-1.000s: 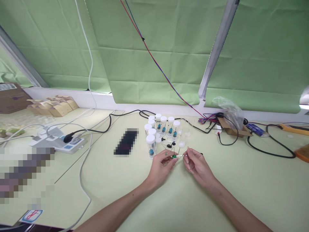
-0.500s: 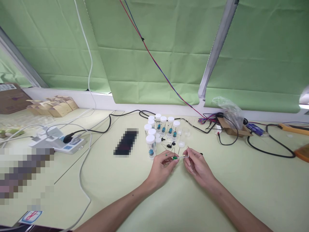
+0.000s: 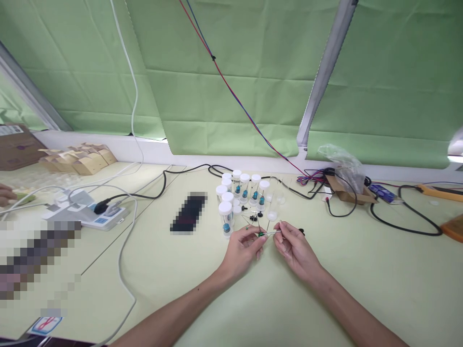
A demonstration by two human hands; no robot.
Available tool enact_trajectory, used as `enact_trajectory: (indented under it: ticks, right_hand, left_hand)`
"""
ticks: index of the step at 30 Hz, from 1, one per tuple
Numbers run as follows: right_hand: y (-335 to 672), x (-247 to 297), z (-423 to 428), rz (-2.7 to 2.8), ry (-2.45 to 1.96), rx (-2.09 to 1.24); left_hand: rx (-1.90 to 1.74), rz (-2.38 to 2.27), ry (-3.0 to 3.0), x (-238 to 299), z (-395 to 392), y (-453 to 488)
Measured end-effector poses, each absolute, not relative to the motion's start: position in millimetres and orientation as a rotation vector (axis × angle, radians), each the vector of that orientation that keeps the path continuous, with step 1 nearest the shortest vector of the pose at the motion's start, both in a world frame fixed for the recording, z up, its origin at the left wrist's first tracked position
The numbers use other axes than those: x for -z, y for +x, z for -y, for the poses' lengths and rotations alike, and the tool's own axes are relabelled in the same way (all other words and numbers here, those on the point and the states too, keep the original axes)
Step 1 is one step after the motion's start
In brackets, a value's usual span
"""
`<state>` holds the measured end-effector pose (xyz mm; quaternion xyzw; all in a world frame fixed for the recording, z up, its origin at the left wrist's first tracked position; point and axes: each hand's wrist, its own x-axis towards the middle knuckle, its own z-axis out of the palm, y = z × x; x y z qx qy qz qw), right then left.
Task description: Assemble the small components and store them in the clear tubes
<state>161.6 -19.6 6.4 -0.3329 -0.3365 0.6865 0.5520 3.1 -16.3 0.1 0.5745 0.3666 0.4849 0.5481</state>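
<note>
My left hand (image 3: 241, 251) pinches a small green part (image 3: 261, 234) between thumb and fingertips; thin dark stems stick out near it. In my right hand (image 3: 297, 251), thumb and fingers are closed on a thin silver hex key (image 3: 271, 233), whose far end meets the green part. Just beyond my hands lie small black knob-like pieces (image 3: 253, 218) with thin shafts. Several clear tubes with white caps (image 3: 225, 208) stand behind them, and blue pieces on stems show inside. An uncapped clear tube (image 3: 273, 207) stands to their right.
A dark pixelated slab (image 3: 188, 213) lies left of the tubes. Further left are a power strip (image 3: 104, 219), cables and tan cartons (image 3: 79, 161). Another person's hand (image 3: 5, 194) shows at the left edge. An open cardboard box (image 3: 347, 195) with plastic and wires sits at back right.
The hex key has turned in my right fingers, so its bent end no longer shows plainly. The green part shifted slightly. Another person's hand has come in at the left edge.
</note>
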Motion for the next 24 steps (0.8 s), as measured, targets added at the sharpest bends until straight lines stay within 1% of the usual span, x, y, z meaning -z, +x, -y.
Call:
enact_trajectory:
  ticks: [6,14,24]
  right_hand:
    - [160.5,-5.5,19.4,0.774,-0.788,-1.618]
    - [157.5,-5.6,21.5,0.880,-0.864,-1.495]
    - [157.0,-2.2,22.8,0.994,-1.043,-1.398]
  left_hand:
    - [-1.193,-0.885,1.356,-1.3,15.8,3.7]
    - [-1.215,-0.870,1.325,-2.4,16.4,4.0]
    - [-1.230,-0.907,1.374,-1.7,15.2,1.1]
